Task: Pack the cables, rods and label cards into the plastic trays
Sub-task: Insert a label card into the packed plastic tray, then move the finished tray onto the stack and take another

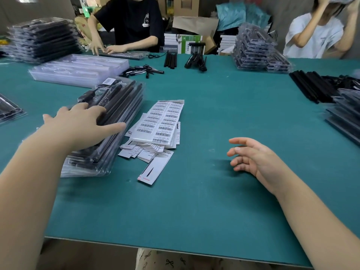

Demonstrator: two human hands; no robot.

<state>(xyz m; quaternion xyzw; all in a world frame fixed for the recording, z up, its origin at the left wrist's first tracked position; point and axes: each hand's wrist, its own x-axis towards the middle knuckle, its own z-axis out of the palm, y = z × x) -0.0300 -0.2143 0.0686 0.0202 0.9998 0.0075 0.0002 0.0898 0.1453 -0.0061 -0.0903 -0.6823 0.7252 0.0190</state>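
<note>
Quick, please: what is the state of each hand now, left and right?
Left hand: open, fingers spread flat on the stack of packed trays.
Right hand: open, fingers relaxed, holding nothing, above the green table.

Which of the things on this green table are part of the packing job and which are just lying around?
Job: stack of filled trays under left hand; barcode label sheets; label cards; empty clear trays; black rods.
Lying about: cardboard box; crumpled teal plastic sheet.
</note>
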